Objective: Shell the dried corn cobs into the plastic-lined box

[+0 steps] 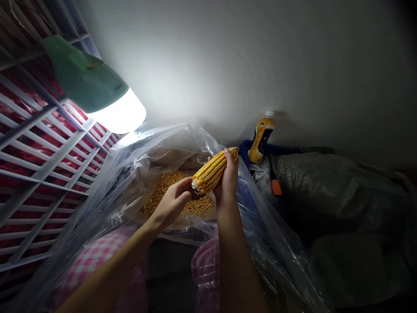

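Head view: corn cob [213,170] held above the plastic bag [153,148].
Right hand [228,184] wrapped its fingers around the cob; left hand [174,202] pinched its lower end. Kernels [164,184] lay inside the bag; flicked sideways, more could have scattered outside it.

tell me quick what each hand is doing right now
Left hand: closed, fingertips pinching the near end of the corn cob.
Right hand: closed, gripping the corn cob along its far side.

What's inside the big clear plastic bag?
Loose corn kernels lie in the clear plastic bag. The corn cob, left hand and right hand cover part of the pile; its depth is hidden.
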Demonstrator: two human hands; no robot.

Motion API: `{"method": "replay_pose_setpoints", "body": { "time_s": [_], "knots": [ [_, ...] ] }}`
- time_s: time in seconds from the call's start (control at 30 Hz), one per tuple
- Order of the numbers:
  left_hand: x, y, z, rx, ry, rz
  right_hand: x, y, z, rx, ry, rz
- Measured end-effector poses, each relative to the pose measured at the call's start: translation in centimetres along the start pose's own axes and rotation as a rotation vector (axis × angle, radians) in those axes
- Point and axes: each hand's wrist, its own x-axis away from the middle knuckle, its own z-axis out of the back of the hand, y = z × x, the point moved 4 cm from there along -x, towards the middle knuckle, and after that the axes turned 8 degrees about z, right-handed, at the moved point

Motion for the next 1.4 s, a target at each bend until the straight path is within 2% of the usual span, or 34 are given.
{"method": "replay_pose_setpoints", "body": {
  "time_s": [0.07, 0.2, 0.4, 0.47, 0.63, 0.77, 0.9, 1.0, 1.13, 1.27, 1.4],
  "knots": [
    [-0.1, -0.2, 0.1, 0.054, -0.039, 0.049, -0.1, 0.1, 0.2, -0.002, 0.009, 0.005],
    [-0.2, -0.4, 0.1, 0.065, 0.026, 0.113, 0.1, 0.1, 0.0, 0.038, -0.017, 0.016],
    [-0.1, -0.4, 0.2, 0.159, 0.035, 0.045, 0.1, 0.0, -0.3, 0.033, -0.023, 0.024],
    [-0.2, -0.4, 0.3, 0.18, 0.025, 0.074, 0.0, 0.1, -0.2, 0.027, -0.027, 0.02],
    [-0.5, -0.8, 0.4, 0.121, 0.065, 0.149, 0.3, 0.4, 0.0, 0.1, -0.079, 0.085],
    [-0.7, -1.4, 0.5, 0.189, 0.062, 0.157, 0.5, 0.4, -0.2, 0.195, -0.072, 0.159],
    [-0.5, -1.3, 0.7, 0.258, 0.01, 0.153, 0.1, 0.4, -0.3, 0.108, -0.012, 0.083],
    [-0.3, -0.7, 0.4, 0.208, -0.013, 0.146, -0.1, 0.3, -0.1, 0.059, 0.017, 0.045],
    [-0.3, -0.1, -0.1, 0.07, 0.046, 0.131, 0.2, 0.4, 0.1, 0.116, -0.015, 0.072],
    [-0.3, -0.2, -0.3, 0.07, 0.073, 0.11, 0.2, 0.4, 0.1, 0.17, -0.023, 0.108],
    [-0.2, -0.4, -0.2, 0.032, 0.017, 0.065, 0.0, 0.4, 0.2, 0.154, 0.003, 0.084]
  ]
}}
